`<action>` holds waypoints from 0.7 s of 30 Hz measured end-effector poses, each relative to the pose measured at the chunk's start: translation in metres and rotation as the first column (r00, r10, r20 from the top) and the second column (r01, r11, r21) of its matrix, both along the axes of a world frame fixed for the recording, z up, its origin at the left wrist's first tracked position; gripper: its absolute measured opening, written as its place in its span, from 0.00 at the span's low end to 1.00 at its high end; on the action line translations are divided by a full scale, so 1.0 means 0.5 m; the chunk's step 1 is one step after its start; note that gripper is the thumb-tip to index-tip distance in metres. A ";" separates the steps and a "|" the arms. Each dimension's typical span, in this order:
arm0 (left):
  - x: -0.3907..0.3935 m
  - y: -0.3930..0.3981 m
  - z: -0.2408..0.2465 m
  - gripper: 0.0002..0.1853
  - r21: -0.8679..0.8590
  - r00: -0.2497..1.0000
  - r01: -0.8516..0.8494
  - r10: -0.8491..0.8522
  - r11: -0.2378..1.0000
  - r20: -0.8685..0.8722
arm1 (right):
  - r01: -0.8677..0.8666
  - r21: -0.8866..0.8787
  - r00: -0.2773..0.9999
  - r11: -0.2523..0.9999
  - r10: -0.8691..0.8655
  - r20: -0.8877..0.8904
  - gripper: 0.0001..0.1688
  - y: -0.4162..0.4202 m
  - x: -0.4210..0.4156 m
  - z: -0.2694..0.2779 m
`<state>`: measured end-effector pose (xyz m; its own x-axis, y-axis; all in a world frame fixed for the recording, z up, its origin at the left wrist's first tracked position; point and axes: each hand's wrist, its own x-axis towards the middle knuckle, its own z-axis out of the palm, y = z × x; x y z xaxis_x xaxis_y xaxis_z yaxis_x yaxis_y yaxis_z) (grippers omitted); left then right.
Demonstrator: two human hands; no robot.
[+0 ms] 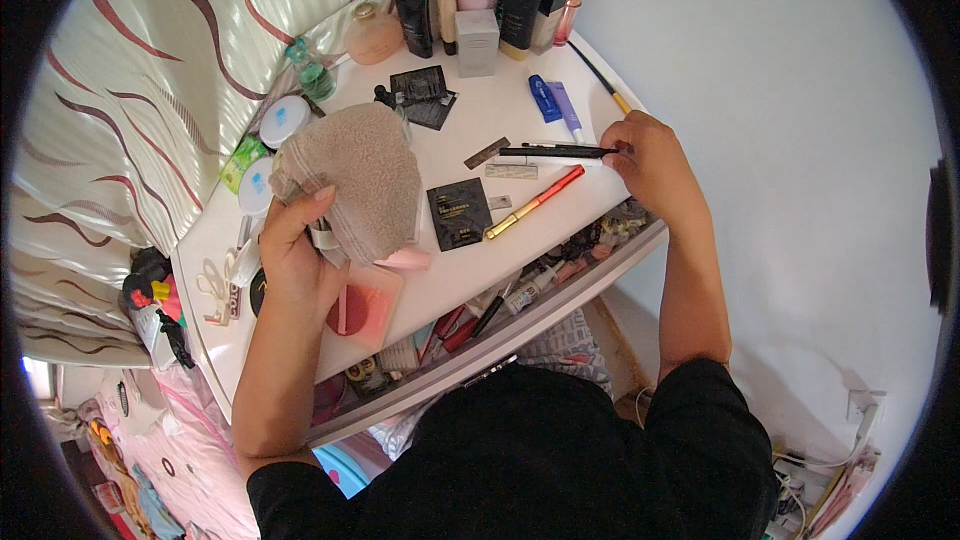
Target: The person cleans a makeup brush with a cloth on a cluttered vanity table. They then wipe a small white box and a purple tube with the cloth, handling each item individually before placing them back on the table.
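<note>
A folded greyish-beige terry cloth [364, 172] is gripped in my left hand [296, 244], thumb on top, held over the left part of the white tabletop [442, 281]. At the table's right edge my right hand [651, 161] pinches the ends of slim black cosmetic pencils or brushes [551, 152]; their exact number is unclear. Just below them lies a red and gold pen-shaped tube [534, 202]. A black sachet [459, 214] is left of it. Blue [544, 98] and purple [565, 109] small tubes rest above the pencils. A long thin brush [596, 75] lies along the wall edge.
An open drawer [517, 349] full of cosmetics juts out before my body. Bottles, jars and a grey box [477, 43] crowd the back. Black packets [421, 94] lie mid-table. Round white-lidded jars [285, 121] line the left, beside a patterned curtain [142, 90]. A pink compact [379, 307] sits near the front.
</note>
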<state>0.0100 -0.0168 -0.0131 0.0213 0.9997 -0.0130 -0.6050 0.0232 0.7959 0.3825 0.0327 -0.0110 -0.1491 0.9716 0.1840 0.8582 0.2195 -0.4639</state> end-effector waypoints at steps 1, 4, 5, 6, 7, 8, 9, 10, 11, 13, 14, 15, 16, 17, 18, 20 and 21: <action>0.000 0.000 -0.001 0.30 -0.002 1.000 -0.002 0.002 1.000 0.000 | -0.011 0.018 1.000 1.000 0.010 0.019 0.06 -0.002 -0.001 0.000; 0.000 0.001 -0.003 0.30 -0.008 1.000 -0.006 0.006 1.000 0.002 | -0.038 0.070 0.998 0.997 0.034 0.056 0.06 -0.007 -0.001 -0.002; 0.001 0.001 -0.002 0.30 -0.008 1.000 -0.005 0.005 1.000 0.006 | -0.043 0.088 0.998 0.995 0.038 0.057 0.06 -0.008 -0.001 -0.004; 0.001 0.001 -0.002 0.30 -0.008 1.000 -0.004 0.004 1.000 0.008 | -0.048 0.106 0.998 0.993 0.042 0.056 0.05 -0.008 -0.002 -0.006; 0.001 0.001 -0.003 0.30 -0.003 1.000 -0.007 0.007 1.000 0.006 | -0.049 0.111 0.998 0.993 0.043 0.054 0.05 -0.010 -0.002 -0.007; 0.000 0.001 -0.005 0.31 0.001 1.000 -0.010 0.010 1.000 0.004 | -0.050 0.116 0.998 0.992 0.045 0.052 0.05 -0.011 -0.003 -0.008; 0.000 0.001 -0.005 0.31 0.006 1.000 -0.011 0.011 1.000 0.002 | -0.050 0.122 0.998 0.991 0.045 0.050 0.05 -0.012 -0.004 -0.008; 0.001 0.001 -0.004 0.31 0.005 1.000 -0.007 0.007 1.000 0.001 | -0.065 0.135 0.997 0.989 0.059 0.049 0.05 -0.011 -0.004 -0.007; 0.003 0.000 0.000 0.31 0.004 1.000 -0.003 0.003 1.000 0.000 | -0.081 0.149 0.996 0.986 0.074 0.047 0.05 -0.007 -0.004 -0.005; 0.003 0.000 0.000 0.31 0.004 1.000 -0.004 0.004 1.000 -0.001 | -0.069 0.167 0.997 0.984 0.062 0.046 0.05 0.006 -0.007 -0.003; 0.001 0.002 -0.004 0.30 0.005 1.000 -0.010 0.010 1.000 -0.001 | -0.042 0.172 0.998 0.984 0.034 0.045 0.06 0.018 -0.011 -0.006; -0.001 0.003 -0.006 0.30 0.005 1.000 -0.017 0.017 1.000 -0.001 | -0.016 0.175 0.999 0.984 0.008 0.044 0.07 0.030 -0.017 -0.009; 0.000 0.003 -0.005 0.30 -0.008 1.000 -0.031 0.031 0.999 -0.003 | 0.009 0.144 0.999 0.989 -0.016 0.048 0.08 0.040 -0.024 -0.010; 0.001 0.002 -0.002 0.30 -0.020 0.999 -0.045 0.045 0.999 -0.005 | 0.034 0.114 0.998 0.993 -0.040 0.052 0.09 0.050 -0.031 -0.012; 0.000 0.003 -0.001 0.30 -0.032 0.998 -0.061 0.061 0.998 -0.007 | 0.056 0.084 0.996 0.995 -0.061 0.058 0.10 0.058 -0.039 -0.012; -0.007 0.006 -0.005 0.30 -0.005 0.999 -0.035 0.035 0.999 0.017 | 0.121 -0.001 0.988 0.993 -0.121 0.101 0.11 0.064 -0.053 -0.006; -0.009 0.007 -0.006 0.30 0.009 0.999 -0.022 0.022 1.000 0.028 | 0.155 -0.042 0.981 0.987 -0.149 0.124 0.12 0.066 -0.058 -0.004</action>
